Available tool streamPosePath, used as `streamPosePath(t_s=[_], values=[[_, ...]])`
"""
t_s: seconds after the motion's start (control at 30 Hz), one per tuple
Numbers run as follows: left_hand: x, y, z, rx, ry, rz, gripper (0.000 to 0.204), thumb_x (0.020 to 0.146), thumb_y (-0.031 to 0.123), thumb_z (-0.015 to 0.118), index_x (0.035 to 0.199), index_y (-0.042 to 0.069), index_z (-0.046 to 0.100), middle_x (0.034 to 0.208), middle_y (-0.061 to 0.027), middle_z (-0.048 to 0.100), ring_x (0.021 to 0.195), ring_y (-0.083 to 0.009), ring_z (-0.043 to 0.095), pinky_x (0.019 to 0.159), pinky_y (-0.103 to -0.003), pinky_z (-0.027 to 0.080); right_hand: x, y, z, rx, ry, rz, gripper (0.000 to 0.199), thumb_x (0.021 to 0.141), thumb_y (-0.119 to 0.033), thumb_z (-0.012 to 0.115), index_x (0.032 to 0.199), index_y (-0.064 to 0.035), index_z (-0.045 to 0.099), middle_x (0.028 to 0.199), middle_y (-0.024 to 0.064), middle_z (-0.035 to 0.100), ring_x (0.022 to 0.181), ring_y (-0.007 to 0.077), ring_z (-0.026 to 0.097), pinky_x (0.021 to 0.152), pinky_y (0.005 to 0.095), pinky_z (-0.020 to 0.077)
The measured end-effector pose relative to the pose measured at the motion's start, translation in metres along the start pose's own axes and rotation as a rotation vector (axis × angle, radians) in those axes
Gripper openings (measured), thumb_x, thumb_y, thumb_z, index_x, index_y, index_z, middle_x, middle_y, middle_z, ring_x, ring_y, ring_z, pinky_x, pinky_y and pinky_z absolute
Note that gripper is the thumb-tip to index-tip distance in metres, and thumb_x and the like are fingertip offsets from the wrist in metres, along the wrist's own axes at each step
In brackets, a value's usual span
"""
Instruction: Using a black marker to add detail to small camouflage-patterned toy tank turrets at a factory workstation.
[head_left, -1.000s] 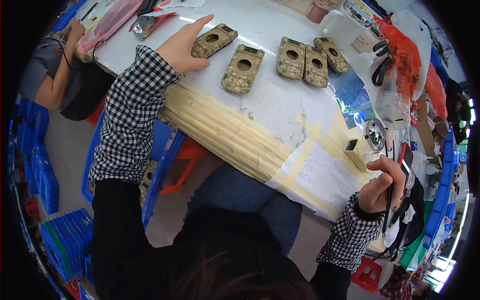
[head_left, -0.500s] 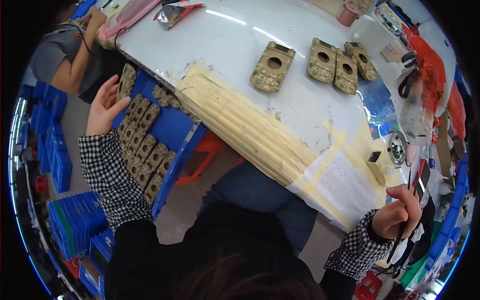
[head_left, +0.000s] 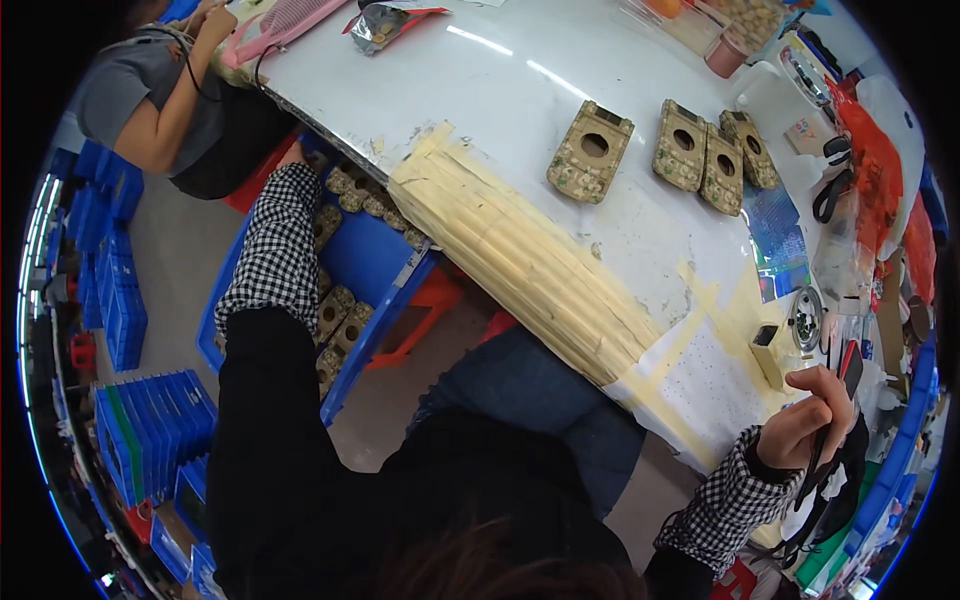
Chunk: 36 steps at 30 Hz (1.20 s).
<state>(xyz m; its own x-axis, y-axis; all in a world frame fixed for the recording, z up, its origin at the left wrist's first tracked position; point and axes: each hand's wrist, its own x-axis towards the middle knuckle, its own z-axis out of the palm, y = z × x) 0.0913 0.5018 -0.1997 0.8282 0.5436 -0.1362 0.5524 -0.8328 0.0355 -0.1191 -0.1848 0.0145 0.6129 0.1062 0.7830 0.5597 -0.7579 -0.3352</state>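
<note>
My left hand [head_left: 293, 157] reaches to the far end of a blue tray [head_left: 362, 248] beside the table, and its fingers are mostly hidden. Beneath the checked sleeve lie several camouflage toy tank hulls [head_left: 336, 308] with round holes; more line the tray's table-side edge. At the lower right, my right hand [head_left: 800, 425] is closed round a thin dark stick [head_left: 817, 452], like a brush handle. On the white table one camouflage tank hull [head_left: 582, 172] lies alone, with a group of several hulls [head_left: 682, 165] to its right.
Tan tape [head_left: 520, 255] covers the table's near edge, beside a speckled white sheet [head_left: 700, 375]. A small bottle [head_left: 768, 358] and a round tin [head_left: 805, 318] stand near my right hand. Another person [head_left: 150, 110] sits at the far left. Blue bins [head_left: 155, 435] are stacked on the floor.
My left hand has moved away from me to the tray's far end, where its fingers are now hidden. The right hand keeps the stick. The whole view has shifted slightly.
</note>
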Motion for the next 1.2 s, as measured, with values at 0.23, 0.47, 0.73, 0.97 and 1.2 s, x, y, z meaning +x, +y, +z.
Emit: streamPosePath(t_s=[0.23, 0.47, 0.73, 0.97, 1.2], values=[[0.028, -0.014, 0.041, -0.245, 0.006, 0.088, 0.054, 0.078, 0.027, 0.069, 0.123, 0.004, 0.051, 0.118, -0.0188, 0.059, 0.112, -0.0306, 0.056, 0.097, -0.039, 0.044, 0.003, -0.007, 0.008, 0.046, 0.055, -0.030, 0.049, 0.098, -0.042, 0.039, 0.100, 0.0049, 0.054, 0.063, 0.0148, 0.057, 0.053, 0.0204, 0.051, 0.050, 0.0302, 0.0391], [-0.028, -0.049, 0.033, -0.345, 0.236, 0.284, 0.049, 0.082, 0.026, 0.065, 0.124, 0.005, 0.050, 0.123, -0.0201, 0.055, 0.117, -0.0314, 0.052, 0.100, -0.040, 0.040, 0.003, -0.009, 0.007, -0.015, 0.071, -0.054, 0.048, 0.099, -0.043, 0.035, 0.101, 0.0022, 0.051, 0.057, 0.0139, 0.052, 0.048, 0.0204, 0.049, 0.045, 0.0290, 0.0379], [-0.135, -0.065, -0.003, -0.070, -0.151, 0.144, 0.063, 0.076, 0.043, 0.069, 0.124, 0.006, 0.049, 0.121, -0.0219, 0.050, 0.114, -0.0347, 0.051, 0.100, -0.042, 0.041, 0.001, -0.017, 0.007, -0.006, 0.037, -0.103, 0.047, 0.099, -0.043, 0.034, 0.103, 0.0006, 0.051, 0.055, 0.0126, 0.052, 0.047, 0.0207, 0.050, 0.044, 0.0281, 0.0386], [-0.113, -0.064, 0.001, 0.071, -0.213, 0.088, 0.066, 0.075, 0.046, 0.070, 0.122, 0.005, 0.050, 0.127, -0.0200, 0.047, 0.117, -0.0339, 0.049, 0.101, -0.042, 0.041, 0.004, -0.015, 0.005, 0.009, 0.033, -0.055, 0.049, 0.097, -0.045, 0.039, 0.099, 0.0017, 0.054, 0.060, 0.0151, 0.058, 0.049, 0.0203, 0.051, 0.047, 0.0285, 0.0387], [-0.119, -0.028, -0.026, 0.149, -0.204, 0.075, 0.053, 0.066, 0.043, 0.074, 0.097, 0.002, 0.065, 0.107, -0.0210, 0.062, 0.098, -0.0313, 0.060, 0.084, -0.039, 0.050, 0.007, -0.018, 0.001, 0.036, 0.005, -0.043, 0.041, 0.097, -0.041, 0.043, 0.099, -0.0022, 0.056, 0.059, 0.0121, 0.059, 0.050, 0.0190, 0.053, 0.046, 0.0276, 0.0390]])
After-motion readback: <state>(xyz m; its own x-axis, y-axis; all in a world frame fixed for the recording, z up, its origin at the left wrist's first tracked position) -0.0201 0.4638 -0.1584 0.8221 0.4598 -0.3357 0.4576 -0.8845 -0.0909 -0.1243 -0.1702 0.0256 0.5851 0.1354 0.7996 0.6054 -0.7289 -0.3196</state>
